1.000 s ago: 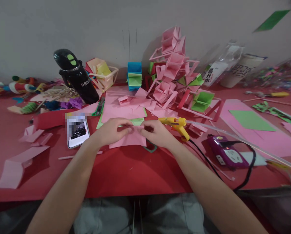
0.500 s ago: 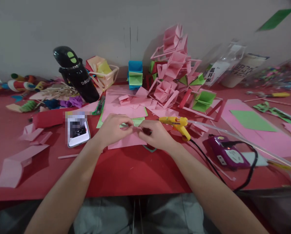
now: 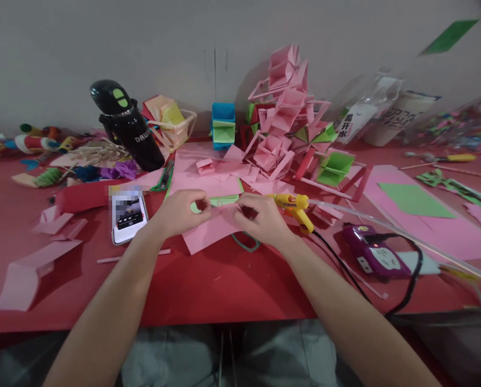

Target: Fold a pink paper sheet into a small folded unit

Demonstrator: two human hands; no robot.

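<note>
Pink paper sheet sits near centre of the red table, long axis running left-near to right-far. Left hand and right hand each pinch its far edge, fingers closed. Yellow glue gun lies just right.

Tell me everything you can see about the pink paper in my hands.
The pink paper is a plain matte sheet, folded or creased along its top edge. The left hand and right hand pinch that edge from either side. It tilts, its lower corner toward the red table, partly covering a green loop.
</note>
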